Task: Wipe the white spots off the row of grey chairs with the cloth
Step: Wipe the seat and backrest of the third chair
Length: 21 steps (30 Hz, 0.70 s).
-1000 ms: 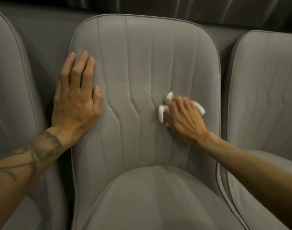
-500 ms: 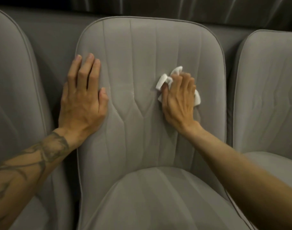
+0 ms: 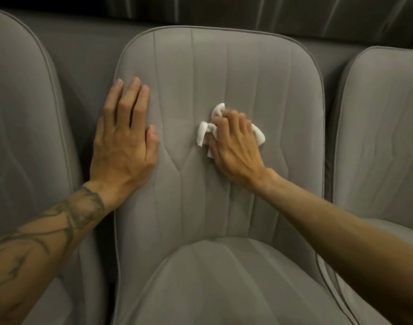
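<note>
Down toward six o'clock slid our right hand (image 3: pixel 236 148) — clenched on the cloth (image 3: pixel 202 134) — while our left hand (image 3: pixel 123 146) stays flat, open, on the middle chair (image 3: pixel 224 66).

The left hand (image 3: pixel 123 146) lies flat, fingers together, tattooed forearm straight. The right hand (image 3: pixel 236 148) is curled shut on a cloth (image 3: pixel 202 134), arm outstretched.

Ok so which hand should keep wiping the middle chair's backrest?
The right hand: it already holds the white cloth bunched against the backrest. The left hand lies flat and empty, bracing the backrest's edge.
</note>
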Tool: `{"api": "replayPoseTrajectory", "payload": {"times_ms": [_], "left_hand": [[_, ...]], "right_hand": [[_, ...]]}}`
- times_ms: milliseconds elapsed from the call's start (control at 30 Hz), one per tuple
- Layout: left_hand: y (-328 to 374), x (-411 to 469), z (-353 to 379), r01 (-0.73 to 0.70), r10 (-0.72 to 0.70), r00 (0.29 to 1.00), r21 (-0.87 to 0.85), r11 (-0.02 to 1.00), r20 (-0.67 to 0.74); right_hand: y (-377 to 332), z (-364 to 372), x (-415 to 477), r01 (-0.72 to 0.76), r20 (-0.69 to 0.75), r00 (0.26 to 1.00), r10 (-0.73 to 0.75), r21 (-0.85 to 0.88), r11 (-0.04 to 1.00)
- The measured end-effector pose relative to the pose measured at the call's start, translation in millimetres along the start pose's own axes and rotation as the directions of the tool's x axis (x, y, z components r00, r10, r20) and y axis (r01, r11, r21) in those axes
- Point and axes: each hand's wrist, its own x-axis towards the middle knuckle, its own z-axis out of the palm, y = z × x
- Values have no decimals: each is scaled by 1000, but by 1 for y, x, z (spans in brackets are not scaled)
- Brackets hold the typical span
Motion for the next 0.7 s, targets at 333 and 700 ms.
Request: {"api": "replayPoseTrajectory", "payload": {"times_ms": [333, 700], "left_hand": [[-1, 1, 1, -10, 10, 1000, 1, 1000, -15], [0, 0, 0, -6, 6, 1000, -13, 1000, -8]], "right_hand": [[-22, 8, 27, -101, -64, 993, 103, 42, 994], [-41, 8, 42, -140, -58, 988, 145, 84, 987]]}}
